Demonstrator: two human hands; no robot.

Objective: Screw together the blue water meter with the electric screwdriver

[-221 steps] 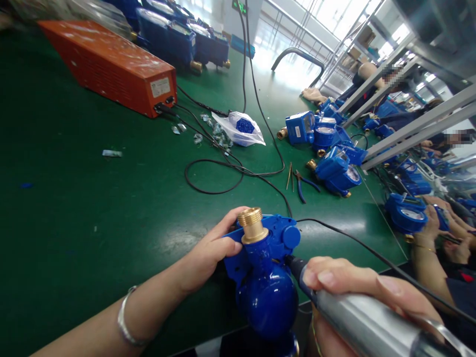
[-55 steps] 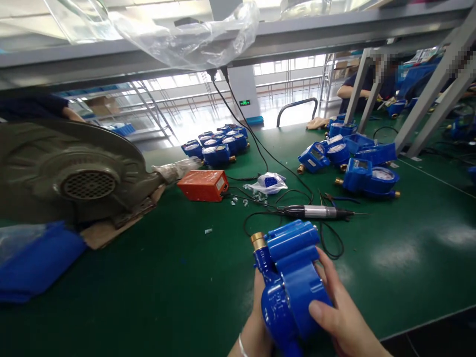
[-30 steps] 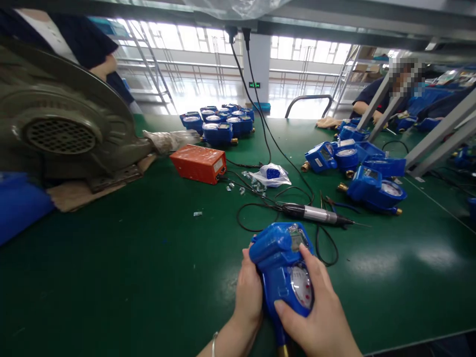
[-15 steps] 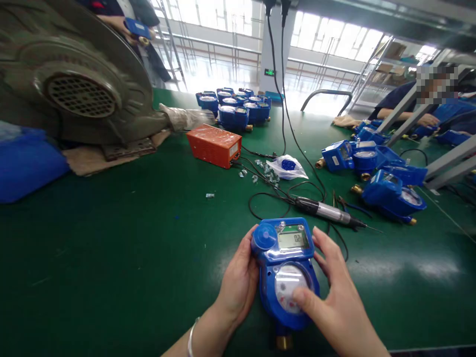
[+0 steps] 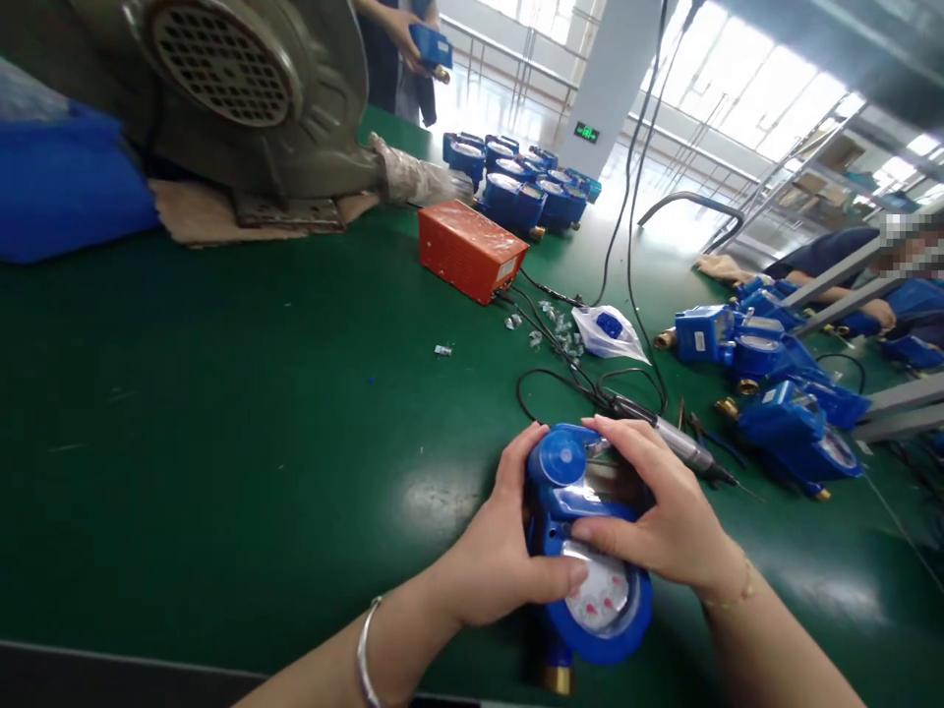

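Note:
A blue water meter [image 5: 635, 621] with a round white dial, a display window and a brass pipe end is held between both hands at the front of the bench. My left hand [image 5: 501, 536] grips its left side, thumb lying on the dial and fingers along the edge by the round blue cap. Around the upper right side wraps my right hand [image 5: 656, 501], its fingers over the top edge and its thumb across the middle of the body. That hand covers part of the display. The meter's underside is hidden.
A silver-black electric screwdriver [image 5: 682, 442] and pliers lie just beyond my right hand. Behind are an orange box [image 5: 468, 251], a bag of blue parts [image 5: 611, 329] and cables. A large blower [image 5: 243, 108] stands left. More meters [image 5: 800, 433] sit right and at the back [image 5: 512, 192]. Two other people are nearby.
My left thumb has come onto the dial. My right hand has moved up from the dial to the display end, partly covering the screen. The camera view has shifted and tilted.

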